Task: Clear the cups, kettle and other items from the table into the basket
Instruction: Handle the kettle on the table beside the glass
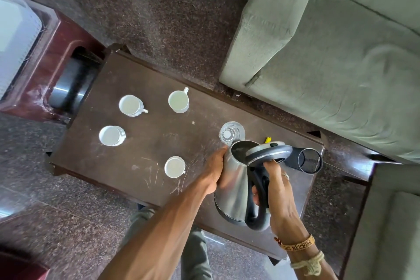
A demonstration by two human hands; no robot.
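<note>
Steel kettle (234, 179) at the table's (147, 143) right end, lid (268, 153) flipped open, left hand (214, 171) on its body, right hand (280, 193) gripping the black handle. Clear glass (230, 135) just beside the spout. Black mesh holder (306, 160) lies on its side. White cups stand upright, well apart: back-left cup (130, 105), back-right cup (178, 101), left cup (110, 135), front cup (174, 166).

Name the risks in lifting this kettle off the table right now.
The lid of the kettle stands open, so any water inside could slosh out. The glass stands right beside the kettle, and a careless swing could topple it. The left hand holds only smooth steel, which may slip.
</note>
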